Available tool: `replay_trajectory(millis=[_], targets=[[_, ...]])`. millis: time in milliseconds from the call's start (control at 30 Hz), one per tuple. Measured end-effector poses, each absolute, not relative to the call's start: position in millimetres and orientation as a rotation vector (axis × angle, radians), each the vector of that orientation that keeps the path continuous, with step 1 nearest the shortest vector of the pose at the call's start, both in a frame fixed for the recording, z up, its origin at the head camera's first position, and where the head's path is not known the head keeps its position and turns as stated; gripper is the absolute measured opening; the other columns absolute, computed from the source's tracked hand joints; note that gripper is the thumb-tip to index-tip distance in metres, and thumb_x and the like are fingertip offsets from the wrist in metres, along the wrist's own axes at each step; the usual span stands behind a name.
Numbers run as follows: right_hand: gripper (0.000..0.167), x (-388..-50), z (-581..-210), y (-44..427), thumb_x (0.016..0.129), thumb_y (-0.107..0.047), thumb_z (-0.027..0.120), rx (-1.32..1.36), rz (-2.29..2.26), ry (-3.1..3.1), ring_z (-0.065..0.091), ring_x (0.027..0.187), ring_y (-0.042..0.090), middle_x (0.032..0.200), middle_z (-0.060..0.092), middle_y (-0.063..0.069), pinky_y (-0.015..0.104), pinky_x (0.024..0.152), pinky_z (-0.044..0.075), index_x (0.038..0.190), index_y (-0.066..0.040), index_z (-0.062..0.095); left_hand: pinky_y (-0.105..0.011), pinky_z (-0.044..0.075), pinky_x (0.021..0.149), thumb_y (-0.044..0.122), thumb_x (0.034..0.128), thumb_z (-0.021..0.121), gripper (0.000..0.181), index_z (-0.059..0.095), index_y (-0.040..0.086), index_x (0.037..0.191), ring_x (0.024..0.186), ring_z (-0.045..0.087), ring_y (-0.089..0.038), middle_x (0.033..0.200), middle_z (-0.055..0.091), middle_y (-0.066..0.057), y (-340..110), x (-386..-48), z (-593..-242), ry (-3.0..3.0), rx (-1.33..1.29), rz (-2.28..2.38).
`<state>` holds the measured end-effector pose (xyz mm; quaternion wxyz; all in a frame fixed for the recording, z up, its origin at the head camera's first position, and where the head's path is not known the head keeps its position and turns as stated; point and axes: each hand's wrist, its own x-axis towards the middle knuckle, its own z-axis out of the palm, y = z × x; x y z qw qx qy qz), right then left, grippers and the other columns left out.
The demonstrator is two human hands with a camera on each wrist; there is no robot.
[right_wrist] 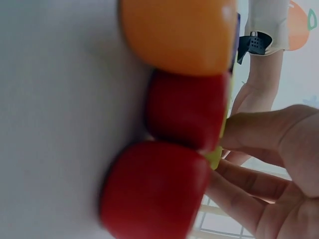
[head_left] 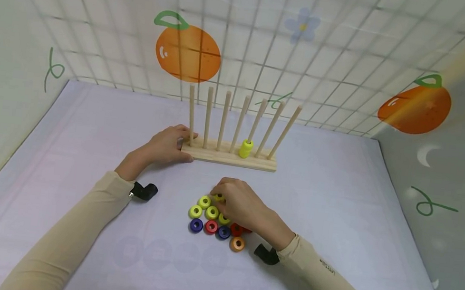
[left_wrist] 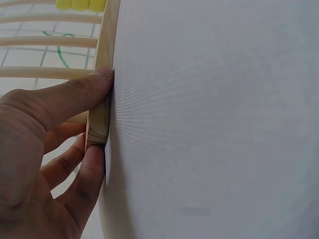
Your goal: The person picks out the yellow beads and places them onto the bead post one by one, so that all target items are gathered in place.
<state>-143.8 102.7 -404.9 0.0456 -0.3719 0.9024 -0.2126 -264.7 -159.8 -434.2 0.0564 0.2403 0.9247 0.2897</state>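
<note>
My left hand (head_left: 168, 145) grips the left end of a wooden peg rack (head_left: 231, 158), with the thumb along the front of its base and other fingers around the end. Three yellow rings (left_wrist: 79, 5) are stacked on one peg of the rack, right of its middle. In front of the rack, my right hand (head_left: 242, 206) reaches into a group of small rings and pinches a yellow ring (head_left: 219, 197) between thumb and fingers. That ring is mostly hidden by the hand; the right wrist view shows only a yellow sliver (right_wrist: 214, 158) by the fingertips.
More yellow rings (head_left: 204, 202), a blue ring (head_left: 196, 225), a red ring (head_left: 211, 227) and an orange ring (head_left: 237, 244) lie close together on the white tabletop (head_left: 149, 269). Several upright pegs (head_left: 224, 120) stand on the rack. A patterned curtain (head_left: 112, 31) with a wire grid rises behind.
</note>
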Motion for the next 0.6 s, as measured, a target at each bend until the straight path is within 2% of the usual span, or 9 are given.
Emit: replay_trajectory(millis=[333, 467, 600], targets=[[0.024, -145, -396, 105, 0.084, 0.001, 0.072, -1.086, -0.638, 2.776, 0.067, 0.094, 0.016, 0.103, 0.072, 0.006, 0.027, 0.079, 0.054, 0.107, -0.003, 0.078, -0.043, 0.044, 0.081, 0.029, 0.08, 0.085, 0.07, 0.058, 0.008, 0.141, 0.099, 0.053, -0.028, 0.141, 0.052, -0.014, -159, -263, -432, 2.799, 0.726, 0.87], [0.024, -146, -389, 109, 0.085, 0.001, 0.071, -1.074, -0.635, 2.795, 0.067, 0.097, 0.018, 0.105, 0.072, 0.006, 0.028, 0.08, 0.054, 0.108, -0.003, 0.077, -0.045, 0.044, 0.086, 0.029, 0.0796, 0.085, 0.07, 0.059, 0.007, 0.14, 0.105, 0.053, -0.028, 0.141, 0.053, -0.014, -159, -263, -431, 2.799, 0.725, 0.873], [0.024, -148, -384, 112, 0.084, 0.001, 0.073, -1.086, -0.649, 2.836, 0.068, 0.095, 0.018, 0.105, 0.072, 0.006, 0.028, 0.075, 0.054, 0.108, -0.002, 0.077, -0.045, 0.043, 0.087, 0.029, 0.0798, 0.085, 0.07, 0.058, 0.008, 0.141, 0.106, 0.052, -0.028, 0.141, 0.053, -0.014, -159, -262, -431, 2.799, 0.72, 0.869]])
